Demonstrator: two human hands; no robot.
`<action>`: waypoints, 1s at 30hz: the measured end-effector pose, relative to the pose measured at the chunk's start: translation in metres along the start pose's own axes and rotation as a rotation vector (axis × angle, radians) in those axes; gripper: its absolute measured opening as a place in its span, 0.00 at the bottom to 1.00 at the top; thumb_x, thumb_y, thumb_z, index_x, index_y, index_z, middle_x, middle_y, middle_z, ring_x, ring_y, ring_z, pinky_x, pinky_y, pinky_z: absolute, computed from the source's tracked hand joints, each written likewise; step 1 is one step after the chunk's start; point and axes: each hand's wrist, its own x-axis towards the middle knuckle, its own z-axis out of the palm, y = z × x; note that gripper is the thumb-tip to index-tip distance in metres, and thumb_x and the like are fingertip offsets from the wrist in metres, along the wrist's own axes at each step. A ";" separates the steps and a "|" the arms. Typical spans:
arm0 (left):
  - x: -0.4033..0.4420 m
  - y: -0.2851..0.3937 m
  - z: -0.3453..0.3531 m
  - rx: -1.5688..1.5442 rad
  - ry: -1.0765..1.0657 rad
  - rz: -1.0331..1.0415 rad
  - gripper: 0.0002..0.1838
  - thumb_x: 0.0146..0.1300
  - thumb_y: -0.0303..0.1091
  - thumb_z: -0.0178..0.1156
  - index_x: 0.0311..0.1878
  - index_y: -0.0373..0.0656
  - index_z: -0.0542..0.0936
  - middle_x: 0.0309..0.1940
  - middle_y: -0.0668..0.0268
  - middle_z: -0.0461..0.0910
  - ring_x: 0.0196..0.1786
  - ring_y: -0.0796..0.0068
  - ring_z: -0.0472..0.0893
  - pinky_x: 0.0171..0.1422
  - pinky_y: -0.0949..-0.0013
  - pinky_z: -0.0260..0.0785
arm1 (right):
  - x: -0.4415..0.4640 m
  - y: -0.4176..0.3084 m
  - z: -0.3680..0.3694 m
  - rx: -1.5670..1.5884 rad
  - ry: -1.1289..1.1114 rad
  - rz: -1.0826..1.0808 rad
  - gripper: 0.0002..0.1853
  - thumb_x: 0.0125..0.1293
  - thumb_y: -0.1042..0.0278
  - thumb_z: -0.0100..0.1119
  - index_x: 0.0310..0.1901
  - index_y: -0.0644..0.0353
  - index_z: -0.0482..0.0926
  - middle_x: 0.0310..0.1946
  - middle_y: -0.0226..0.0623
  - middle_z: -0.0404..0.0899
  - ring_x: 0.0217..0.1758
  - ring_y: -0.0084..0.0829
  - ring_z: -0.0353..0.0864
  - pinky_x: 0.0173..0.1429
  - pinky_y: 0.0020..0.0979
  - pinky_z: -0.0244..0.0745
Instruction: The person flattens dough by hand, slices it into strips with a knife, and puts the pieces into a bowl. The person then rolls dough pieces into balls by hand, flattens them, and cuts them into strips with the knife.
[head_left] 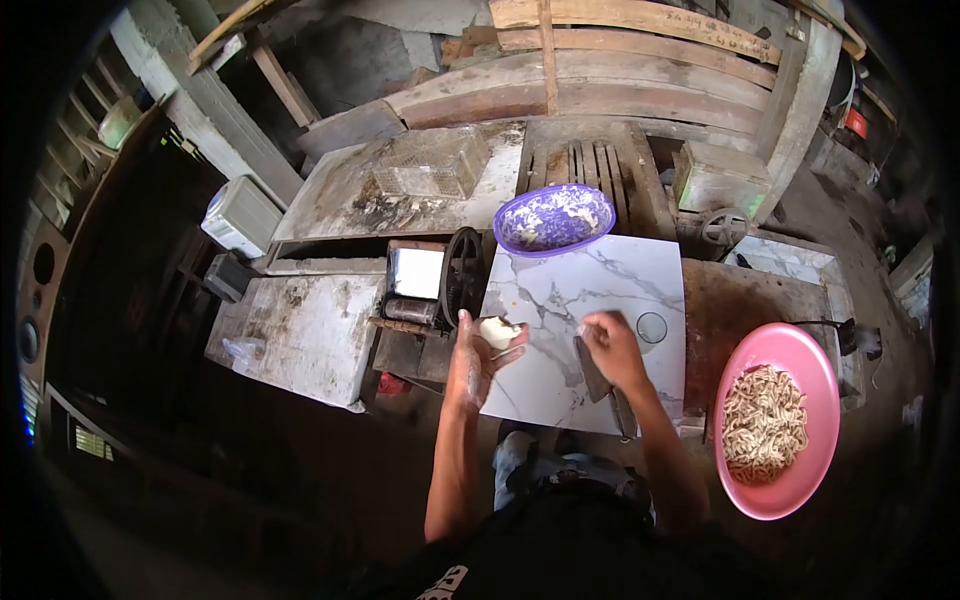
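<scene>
My left hand (474,362) holds a pale lump of dough (497,333) between thumb and fingers, above the left edge of a marble-patterned board (545,370). My right hand (612,345) is closed, fingertips pressed together over the board; a whitish speck shows at them, too small to name. Just below that hand lies a knife with a broad dark blade (592,372), its handle (623,414) toward me. A clear drinking glass (652,327) stands right of the hand. At the board's far edge sits a purple basin (505,235) smeared with white dough.
A roller machine (415,275) with a dark flywheel (462,275) stands left of the board. To the right, a pink basin (822,400) holds many pale dough strips (765,425). Farther back are a wire basket (430,165), a white container (240,218) and wooden planks (650,75).
</scene>
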 end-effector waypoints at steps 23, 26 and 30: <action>0.007 -0.096 0.013 -0.077 -0.041 -0.168 0.15 0.72 0.35 0.51 0.54 0.34 0.76 0.35 0.66 0.80 0.37 0.75 0.80 0.44 0.73 0.76 | -0.030 -0.035 0.013 0.125 -0.031 -0.088 0.15 0.68 0.65 0.55 0.53 0.61 0.77 0.49 0.46 0.80 0.51 0.39 0.80 0.56 0.35 0.72; 0.012 -0.116 0.009 0.030 -0.104 -0.117 0.19 0.74 0.42 0.47 0.54 0.35 0.75 0.44 0.61 0.80 0.44 0.71 0.81 0.50 0.67 0.75 | -0.039 -0.031 0.031 -0.158 0.015 -0.420 0.18 0.68 0.63 0.55 0.55 0.62 0.75 0.56 0.48 0.75 0.57 0.47 0.74 0.62 0.40 0.69; 0.005 -0.096 0.023 -0.224 -0.090 -0.281 0.22 0.74 0.48 0.48 0.55 0.36 0.71 0.48 0.58 0.76 0.47 0.67 0.79 0.56 0.66 0.73 | -0.007 -0.002 0.028 0.052 -0.109 0.010 0.17 0.69 0.68 0.50 0.58 0.61 0.73 0.48 0.46 0.80 0.53 0.47 0.78 0.61 0.39 0.69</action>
